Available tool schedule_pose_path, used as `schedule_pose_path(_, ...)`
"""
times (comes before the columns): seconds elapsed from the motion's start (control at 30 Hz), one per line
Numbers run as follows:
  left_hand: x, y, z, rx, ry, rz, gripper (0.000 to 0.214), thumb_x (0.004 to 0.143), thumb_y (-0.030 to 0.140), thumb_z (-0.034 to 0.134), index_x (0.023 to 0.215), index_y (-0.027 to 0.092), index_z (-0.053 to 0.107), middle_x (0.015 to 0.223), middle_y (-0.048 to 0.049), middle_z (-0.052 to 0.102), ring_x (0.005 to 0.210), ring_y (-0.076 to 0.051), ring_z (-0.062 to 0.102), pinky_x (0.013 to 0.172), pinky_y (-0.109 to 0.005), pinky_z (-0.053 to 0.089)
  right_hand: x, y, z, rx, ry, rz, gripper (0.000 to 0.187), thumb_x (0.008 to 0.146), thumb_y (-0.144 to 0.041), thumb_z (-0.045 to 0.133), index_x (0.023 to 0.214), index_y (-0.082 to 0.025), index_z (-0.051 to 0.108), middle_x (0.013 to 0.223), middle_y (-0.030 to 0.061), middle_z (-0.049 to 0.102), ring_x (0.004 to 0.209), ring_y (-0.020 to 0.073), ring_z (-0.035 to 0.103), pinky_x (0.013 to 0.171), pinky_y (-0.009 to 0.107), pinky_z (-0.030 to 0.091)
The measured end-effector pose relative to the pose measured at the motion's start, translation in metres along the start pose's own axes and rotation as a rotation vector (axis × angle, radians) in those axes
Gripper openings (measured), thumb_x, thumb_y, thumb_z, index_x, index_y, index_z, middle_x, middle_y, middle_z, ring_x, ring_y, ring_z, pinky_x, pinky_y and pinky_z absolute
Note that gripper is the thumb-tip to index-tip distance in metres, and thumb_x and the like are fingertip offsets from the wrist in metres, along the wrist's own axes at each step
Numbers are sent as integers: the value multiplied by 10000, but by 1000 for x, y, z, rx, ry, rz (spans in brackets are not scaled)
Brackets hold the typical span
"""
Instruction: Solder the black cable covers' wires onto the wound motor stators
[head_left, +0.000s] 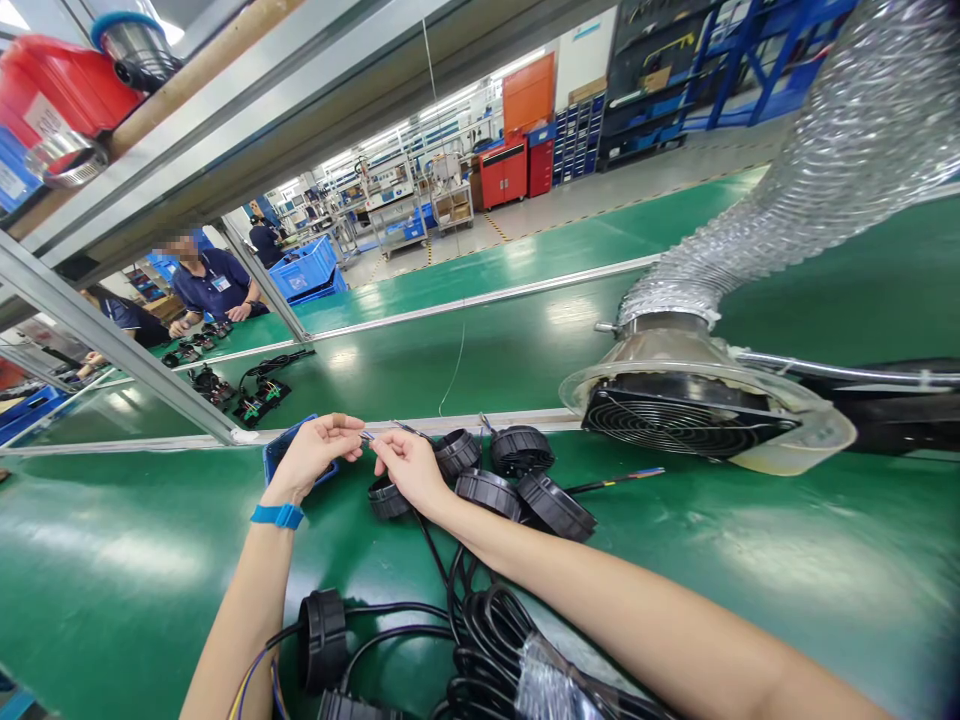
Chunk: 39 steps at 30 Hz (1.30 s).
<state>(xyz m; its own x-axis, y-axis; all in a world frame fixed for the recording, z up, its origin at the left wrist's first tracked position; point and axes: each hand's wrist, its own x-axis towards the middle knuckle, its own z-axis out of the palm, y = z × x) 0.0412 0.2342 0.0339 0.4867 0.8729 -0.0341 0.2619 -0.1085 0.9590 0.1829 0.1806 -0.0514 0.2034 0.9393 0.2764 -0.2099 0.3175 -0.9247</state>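
Both hands are pinched close together above the green bench, at the thin wire ends of a cable. My left hand, with a blue band at its wrist, closes its thumb and fingertips on the wires from the left. From the right, my right hand pinches them too. Behind my left hand lies a blue tray, partly covered. Around my right hand stand several black ribbed rings, with black cables running among them. The fine detail between my fingertips is too small to make out.
A coil of black cable lies in front, beside another black ring. A fan hood with a silver duct stands at right. Wired black parts sit beyond the rail, near a metal post. A co-worker sits at far left.
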Motion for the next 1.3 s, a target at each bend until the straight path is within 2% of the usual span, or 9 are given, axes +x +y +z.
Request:
schedule_pose_path(0.07,-3,3,-4,28,-8,20,435,685,250,789,1065,120,624,737,-23,689,630,-129,632,607,-239,499,0,-1,0,2,4,4,222,834,-362,571,725,-171,605,526,-6,593,460,105,477,471,213,349)
schedule_pose_path(0.13,-5,7,-5,43,33,78,475,699,252,781,1118,127,594,730,-13,683,629,-133,628,602,-240,495,-1,-2,0,3,7,9,215,837,-355,571,731,-171,607,527,-9,590,465,103,481,470,210,351)
schedule_pose_path(0.23,-8,11,-1,50,108,154,446,722,259,759,1112,131,585,710,3,668,622,-128,623,601,-235,485,-1,-3,0,1,13,14,203,838,-336,569,728,-169,604,523,-13,586,458,98,474,473,209,355)
schedule_pose_path(0.47,-7,15,5,73,200,195,412,699,251,753,1063,129,603,700,8,659,618,-132,624,630,-251,499,-1,-3,1,3,14,19,225,835,-367,584,731,-170,612,518,-15,590,456,102,484,470,212,357)
schedule_pose_path(0.73,-8,14,8,119,159,179,400,703,241,741,1061,129,603,690,5,652,616,-137,624,605,-246,492,0,-2,1,-1,8,12,215,838,-349,577,718,-172,597,517,-18,585,456,98,477,484,213,366)
schedule_pose_path(1.0,-7,11,12,308,67,172,345,735,282,724,1036,150,620,703,-7,655,614,-145,622,600,-258,510,0,2,1,2,8,4,236,841,-374,580,717,-173,589,516,-20,584,455,99,483,485,212,376)
schedule_pose_path(1.3,-11,20,5,213,187,208,401,724,290,742,1065,133,599,684,-3,644,620,-145,620,604,-256,493,-1,1,1,8,13,8,202,844,-336,574,736,-169,612,516,-22,585,453,98,484,500,216,380)
